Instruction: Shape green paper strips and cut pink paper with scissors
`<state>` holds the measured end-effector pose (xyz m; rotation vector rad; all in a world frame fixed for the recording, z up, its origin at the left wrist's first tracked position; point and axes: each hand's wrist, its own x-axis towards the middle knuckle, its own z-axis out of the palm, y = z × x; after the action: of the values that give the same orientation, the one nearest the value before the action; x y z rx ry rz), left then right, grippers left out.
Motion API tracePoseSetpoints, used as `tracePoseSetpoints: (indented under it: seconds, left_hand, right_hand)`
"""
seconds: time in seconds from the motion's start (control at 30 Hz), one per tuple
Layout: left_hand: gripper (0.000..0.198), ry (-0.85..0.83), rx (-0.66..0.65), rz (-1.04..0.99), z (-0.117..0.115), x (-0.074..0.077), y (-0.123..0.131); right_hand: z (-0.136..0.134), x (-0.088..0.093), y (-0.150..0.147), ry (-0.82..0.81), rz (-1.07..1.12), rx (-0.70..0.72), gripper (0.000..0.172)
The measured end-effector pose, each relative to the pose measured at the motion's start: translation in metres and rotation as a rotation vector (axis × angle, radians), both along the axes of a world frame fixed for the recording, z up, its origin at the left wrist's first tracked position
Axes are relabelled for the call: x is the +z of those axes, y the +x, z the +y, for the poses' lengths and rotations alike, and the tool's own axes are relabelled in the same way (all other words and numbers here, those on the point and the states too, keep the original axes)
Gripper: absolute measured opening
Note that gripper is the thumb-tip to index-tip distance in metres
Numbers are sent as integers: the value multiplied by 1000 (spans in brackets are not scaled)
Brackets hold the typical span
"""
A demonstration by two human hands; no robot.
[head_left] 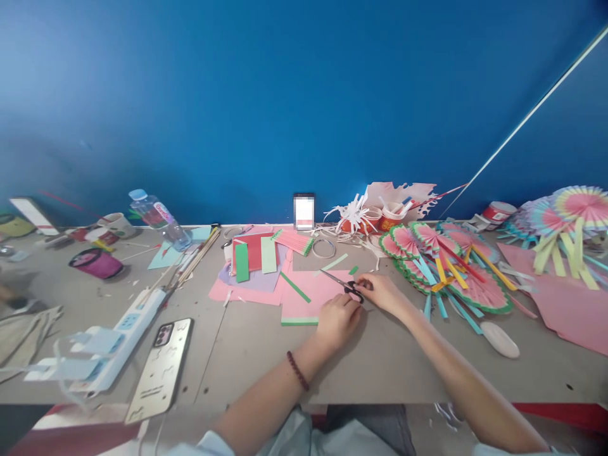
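A pair of scissors (336, 277) with dark handles lies over the pink paper (304, 316), blades pointing away to the left. My right hand (380, 292) pinches the handle end from the right. Close beside the lower handle loop, my left hand (338, 318) has its fingers curled down; what is under them is hidden. A dark green paper strip (295, 287) rests across the pink sheet, which has a green band along its near edge. Left of it, green paper pieces (242, 262) lie on a red packet (255, 247).
Pleated paper fans (456, 266) pile up on the right, near a white oval object (500, 339). On the left are a phone (164, 367), a power strip (126, 339) and a tilted bottle (161, 218). A lit phone (304, 211) leans against the blue wall.
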<state>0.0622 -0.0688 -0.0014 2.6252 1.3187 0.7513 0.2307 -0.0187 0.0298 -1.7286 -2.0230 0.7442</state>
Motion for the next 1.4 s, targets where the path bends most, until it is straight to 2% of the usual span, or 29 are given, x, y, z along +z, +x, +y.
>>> tracePoseSetpoints:
  seconds: [0.13,0.4,0.53,0.7,0.87,0.97,1.17,1.4]
  left_hand:
    - [27,-24,42,-86,-3,4,-2]
    - [14,-243,51,-289,6,-1,-3]
    - [20,-321,54,-382,10,-4,-6]
    - [29,-439,92,-532,13,-2,-12]
    - [36,-446,161,-592,17,2,-16]
    - [39,-450,160,-667,19,5,-19]
    - [42,-498,87,-820,24,11,-24]
    - [39,-575,78,-909,28,15,-30]
  right_hand:
    - [6,1,-7,-27,-101,28,7]
    - [5,0,-6,-45,-152,35,4]
    - [-1,-1,2,-78,62,-84,12]
    - [-15,-4,16,-312,499,-195,38]
    - [-35,-9,28,-337,684,-221,49]
    - [-43,-14,34,-343,690,-215,49]
    - [-41,-21,38,-305,596,-107,49]
    - [-45,-15,42,-358,557,-61,46]
